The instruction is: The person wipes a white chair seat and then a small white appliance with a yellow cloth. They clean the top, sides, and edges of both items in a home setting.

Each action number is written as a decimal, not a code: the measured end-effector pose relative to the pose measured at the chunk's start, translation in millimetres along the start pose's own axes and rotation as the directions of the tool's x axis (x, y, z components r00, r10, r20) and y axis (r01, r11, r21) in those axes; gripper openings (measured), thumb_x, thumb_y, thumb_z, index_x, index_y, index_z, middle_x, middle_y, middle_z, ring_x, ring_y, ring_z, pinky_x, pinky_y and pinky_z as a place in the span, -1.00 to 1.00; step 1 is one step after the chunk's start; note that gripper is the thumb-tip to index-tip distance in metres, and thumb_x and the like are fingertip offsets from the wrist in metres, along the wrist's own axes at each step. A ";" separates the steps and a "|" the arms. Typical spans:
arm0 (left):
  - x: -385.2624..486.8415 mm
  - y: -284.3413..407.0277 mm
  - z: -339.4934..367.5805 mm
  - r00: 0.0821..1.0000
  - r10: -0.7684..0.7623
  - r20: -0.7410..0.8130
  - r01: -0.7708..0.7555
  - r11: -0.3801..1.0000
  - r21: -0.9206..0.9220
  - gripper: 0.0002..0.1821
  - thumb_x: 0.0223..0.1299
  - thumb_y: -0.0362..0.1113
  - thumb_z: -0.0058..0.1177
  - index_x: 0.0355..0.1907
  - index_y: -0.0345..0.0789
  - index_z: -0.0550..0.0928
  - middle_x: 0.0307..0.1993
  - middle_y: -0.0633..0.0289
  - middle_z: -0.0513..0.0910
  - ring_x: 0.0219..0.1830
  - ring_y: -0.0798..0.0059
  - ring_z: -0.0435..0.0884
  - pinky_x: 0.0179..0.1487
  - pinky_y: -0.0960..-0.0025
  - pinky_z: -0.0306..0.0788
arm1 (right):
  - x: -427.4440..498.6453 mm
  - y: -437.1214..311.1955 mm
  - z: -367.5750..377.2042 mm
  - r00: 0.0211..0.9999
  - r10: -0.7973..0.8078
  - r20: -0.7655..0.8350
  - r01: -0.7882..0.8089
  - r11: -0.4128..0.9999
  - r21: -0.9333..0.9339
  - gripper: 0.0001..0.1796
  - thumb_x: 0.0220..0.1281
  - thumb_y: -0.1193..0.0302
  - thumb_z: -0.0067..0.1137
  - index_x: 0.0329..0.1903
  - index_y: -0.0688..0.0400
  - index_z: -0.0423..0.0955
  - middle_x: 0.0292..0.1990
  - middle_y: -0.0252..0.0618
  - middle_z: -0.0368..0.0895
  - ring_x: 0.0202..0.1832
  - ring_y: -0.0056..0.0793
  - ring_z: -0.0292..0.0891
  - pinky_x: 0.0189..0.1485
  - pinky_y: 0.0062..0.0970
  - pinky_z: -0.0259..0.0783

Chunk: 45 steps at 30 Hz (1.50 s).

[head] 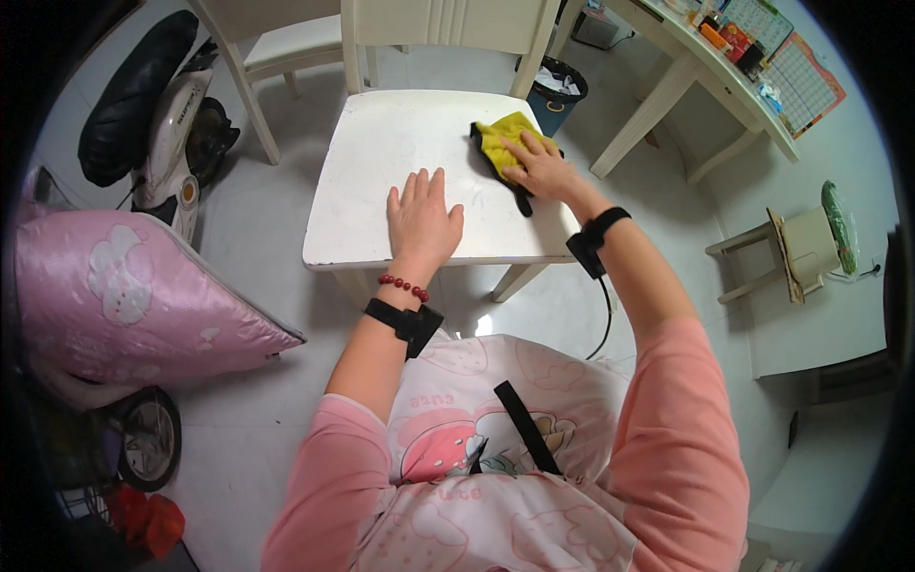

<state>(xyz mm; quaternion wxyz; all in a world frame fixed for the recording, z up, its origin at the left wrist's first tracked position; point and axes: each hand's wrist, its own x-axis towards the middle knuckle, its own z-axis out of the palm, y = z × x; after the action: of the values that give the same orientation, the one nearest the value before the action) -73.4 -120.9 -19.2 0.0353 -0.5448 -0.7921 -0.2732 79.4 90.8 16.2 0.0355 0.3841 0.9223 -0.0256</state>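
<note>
A white chair [407, 136] with scuffed paint on its seat stands in front of me. My left hand [425, 222] rests palm down on the seat near its front edge, holding nothing, with the fingers slightly apart. Towards the seat's right side, my right hand [545, 168] holds a crumpled yellow-green cloth [509, 127] down against the surface. The cloth has a black edge, and a dark strip of it trails towards me. My palm and fingers hide part of it.
Behind the seat rises the chair's backrest [400, 25], with a lined trash bin [554, 96] to its right. A white table [686, 43] carries small items at upper right. On the left stand a scooter [168, 129] and a pink padded cover [186, 286]. A stool [808, 247] is at right.
</note>
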 end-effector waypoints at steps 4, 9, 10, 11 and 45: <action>-1.2 3.7 -1.5 0.999 0.027 0.036 -0.030 0.995 0.092 -0.37 0.38 -0.08 0.01 0.42 -0.34 0.41 0.44 -0.06 0.38 0.55 0.13 0.21 0.58 -0.10 -0.05 | 20.2 -22.0 2.1 1.000 0.010 0.013 -0.010 1.000 0.017 -0.31 0.47 -0.21 -0.19 0.60 -0.55 0.02 0.64 -0.15 -0.05 0.61 0.26 -0.13 0.50 0.33 0.06; -1.5 6.3 0.9 0.999 0.038 -0.003 -0.038 0.996 0.080 -0.37 0.35 -0.10 0.01 0.38 -0.41 0.43 0.43 -0.08 0.38 0.55 0.09 0.20 0.58 -0.11 -0.06 | 17.7 -82.2 -3.3 0.893 -0.433 0.122 0.424 0.900 0.099 -0.34 0.49 -0.03 -0.17 0.60 -0.53 0.05 0.62 -0.02 0.01 0.56 0.36 -0.03 0.53 0.21 0.03; -1.1 6.2 1.4 0.999 0.031 -0.025 -0.029 0.998 0.061 -0.37 0.35 -0.11 0.01 0.37 -0.42 0.43 0.43 -0.09 0.38 0.55 0.08 0.20 0.58 -0.12 -0.06 | 22.6 -90.1 -7.6 0.880 -0.454 0.138 0.435 0.889 0.142 -0.34 0.48 0.02 -0.16 0.60 -0.53 0.06 0.62 -0.04 0.00 0.56 0.35 -0.02 0.52 0.20 0.03; -0.5 6.2 1.7 0.998 0.030 -0.054 -0.028 0.999 0.041 -0.38 0.35 -0.11 0.00 0.37 -0.44 0.44 0.43 -0.10 0.38 0.55 0.07 0.19 0.58 -0.12 -0.06 | 29.0 -95.5 -12.1 0.856 -0.496 0.144 0.463 0.861 0.212 -0.34 0.48 0.07 -0.16 0.59 -0.54 0.07 0.62 -0.06 0.00 0.55 0.34 0.00 0.52 0.19 0.04; -1.6 9.1 -6.5 0.999 0.006 0.046 -0.009 0.999 0.051 -0.39 0.34 -0.14 0.04 0.36 -0.43 0.46 0.45 -0.14 0.36 0.56 0.02 0.18 0.60 -0.12 -0.09 | 59.1 47.9 -54.0 0.996 -0.030 0.083 0.034 0.998 -0.050 -0.46 0.31 0.21 0.02 0.36 -0.18 0.44 0.08 -0.20 0.71 0.12 -0.14 0.64 0.06 -0.20 0.56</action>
<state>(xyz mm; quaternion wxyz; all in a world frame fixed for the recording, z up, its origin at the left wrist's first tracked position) -66.4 -122.9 -10.7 0.0321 -0.5527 -0.7973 -0.2402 69.4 170.3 64.0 0.0830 0.3669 0.9264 -0.0184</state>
